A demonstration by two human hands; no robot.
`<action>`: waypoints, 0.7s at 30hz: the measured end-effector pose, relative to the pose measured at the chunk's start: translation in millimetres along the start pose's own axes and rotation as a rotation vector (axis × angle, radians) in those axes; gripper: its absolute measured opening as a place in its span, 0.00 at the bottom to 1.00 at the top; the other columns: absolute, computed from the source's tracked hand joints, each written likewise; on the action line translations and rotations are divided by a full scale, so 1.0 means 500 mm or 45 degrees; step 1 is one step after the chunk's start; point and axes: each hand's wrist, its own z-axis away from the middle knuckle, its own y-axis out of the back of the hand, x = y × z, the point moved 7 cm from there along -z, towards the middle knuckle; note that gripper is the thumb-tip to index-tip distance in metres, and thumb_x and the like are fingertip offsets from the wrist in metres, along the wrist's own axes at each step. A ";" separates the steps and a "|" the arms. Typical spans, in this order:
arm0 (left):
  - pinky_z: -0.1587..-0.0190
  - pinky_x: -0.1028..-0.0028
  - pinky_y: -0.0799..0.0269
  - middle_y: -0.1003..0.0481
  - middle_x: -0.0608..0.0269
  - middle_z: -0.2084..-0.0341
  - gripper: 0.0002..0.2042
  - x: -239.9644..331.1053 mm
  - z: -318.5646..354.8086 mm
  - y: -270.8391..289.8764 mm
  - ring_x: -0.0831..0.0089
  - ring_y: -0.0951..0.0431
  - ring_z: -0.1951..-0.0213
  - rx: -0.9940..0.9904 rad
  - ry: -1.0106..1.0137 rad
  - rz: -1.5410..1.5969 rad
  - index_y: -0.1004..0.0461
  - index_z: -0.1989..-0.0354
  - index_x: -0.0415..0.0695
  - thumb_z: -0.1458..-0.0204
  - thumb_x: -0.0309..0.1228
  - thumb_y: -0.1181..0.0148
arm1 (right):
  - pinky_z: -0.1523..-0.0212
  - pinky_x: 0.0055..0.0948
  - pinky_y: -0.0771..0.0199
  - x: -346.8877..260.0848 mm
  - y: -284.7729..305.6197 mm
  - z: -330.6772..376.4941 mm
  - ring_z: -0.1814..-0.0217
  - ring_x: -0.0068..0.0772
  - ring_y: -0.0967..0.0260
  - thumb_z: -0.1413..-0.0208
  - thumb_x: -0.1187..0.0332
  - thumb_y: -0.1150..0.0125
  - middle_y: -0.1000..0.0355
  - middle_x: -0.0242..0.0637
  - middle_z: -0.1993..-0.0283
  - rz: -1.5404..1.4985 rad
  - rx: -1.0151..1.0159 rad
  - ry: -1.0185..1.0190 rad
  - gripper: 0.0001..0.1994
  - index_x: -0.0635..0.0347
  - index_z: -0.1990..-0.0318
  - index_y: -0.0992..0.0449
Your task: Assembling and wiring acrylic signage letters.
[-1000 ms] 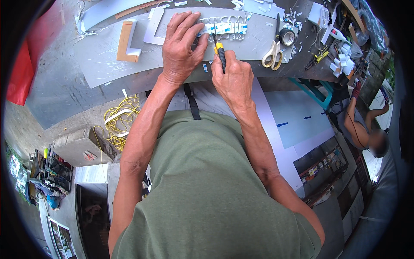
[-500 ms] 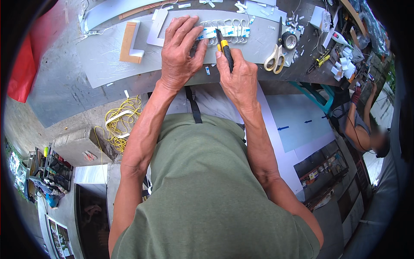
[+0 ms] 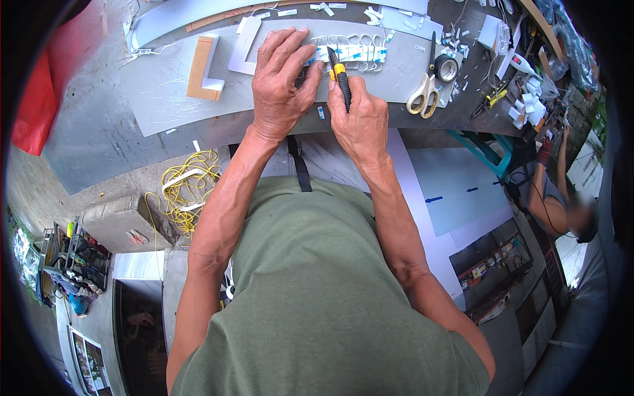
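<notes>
My left hand lies with its fingers stretched out over the left end of a strip of white pieces with blue printing. Thin white wire loops stick out along both long sides of this strip. In my right hand is a yellow and black utility knife, gripped by its handle. Its blade points away from me and meets the strip close to my left fingertips. What lies under my left fingers is hidden. Both hands are over a grey sheet on the table.
Left of my hands are a brown-edged L-shaped piece and a white angled piece. Scissors and a black tape roll lie to the right, among white scraps and tools. Yellow cord is heaped below. Another person works at far right.
The knife blade has shifted slightly left along the strip, toward my left fingers. My left hand keeps its place on the strip. The whole view has moved a little.
</notes>
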 end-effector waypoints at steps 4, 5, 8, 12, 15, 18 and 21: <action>0.36 0.64 0.32 0.21 0.61 0.47 0.14 0.001 0.001 0.001 0.61 0.28 0.39 -0.001 0.005 0.001 0.17 0.57 0.43 0.55 0.24 0.28 | 0.79 0.42 0.30 0.001 -0.001 -0.002 0.81 0.51 0.26 0.37 0.66 0.39 0.29 0.47 0.83 0.009 0.003 0.003 0.10 0.64 0.65 0.28; 0.36 0.64 0.32 0.21 0.61 0.47 0.14 0.000 0.001 0.000 0.60 0.28 0.39 0.001 0.004 0.005 0.17 0.57 0.43 0.55 0.24 0.28 | 0.79 0.42 0.30 0.001 0.000 -0.002 0.81 0.51 0.26 0.37 0.67 0.39 0.29 0.47 0.83 0.005 0.009 0.003 0.10 0.64 0.65 0.28; 0.36 0.64 0.32 0.21 0.61 0.47 0.14 -0.003 0.002 -0.001 0.60 0.28 0.39 0.006 0.004 0.013 0.17 0.57 0.43 0.55 0.24 0.28 | 0.79 0.44 0.30 -0.002 0.001 -0.006 0.82 0.51 0.26 0.37 0.66 0.39 0.29 0.47 0.83 0.021 0.010 0.025 0.11 0.64 0.66 0.30; 0.36 0.64 0.31 0.21 0.61 0.47 0.14 -0.002 0.002 -0.001 0.61 0.28 0.39 0.003 0.005 0.001 0.17 0.57 0.43 0.55 0.24 0.28 | 0.80 0.45 0.29 -0.002 0.001 -0.007 0.82 0.52 0.26 0.37 0.66 0.40 0.29 0.47 0.83 0.030 -0.015 0.028 0.12 0.63 0.67 0.32; 0.36 0.64 0.31 0.21 0.61 0.47 0.14 -0.001 0.002 0.000 0.61 0.28 0.39 0.000 0.003 -0.011 0.18 0.57 0.43 0.55 0.24 0.28 | 0.80 0.45 0.29 -0.006 0.004 -0.007 0.82 0.51 0.26 0.37 0.65 0.40 0.29 0.47 0.83 0.039 -0.005 0.047 0.12 0.63 0.67 0.32; 0.35 0.63 0.32 0.21 0.61 0.47 0.14 -0.003 0.002 0.000 0.61 0.27 0.39 0.002 0.003 -0.003 0.18 0.57 0.43 0.55 0.24 0.28 | 0.80 0.44 0.29 -0.003 0.000 -0.006 0.82 0.51 0.26 0.37 0.65 0.40 0.29 0.47 0.83 0.039 -0.007 0.040 0.12 0.63 0.67 0.32; 0.35 0.62 0.33 0.21 0.61 0.47 0.15 -0.002 0.002 -0.001 0.61 0.27 0.39 0.007 -0.004 -0.008 0.18 0.57 0.43 0.55 0.24 0.28 | 0.80 0.45 0.29 -0.004 0.000 -0.005 0.82 0.51 0.26 0.37 0.65 0.40 0.29 0.47 0.83 0.020 0.002 0.041 0.12 0.63 0.67 0.33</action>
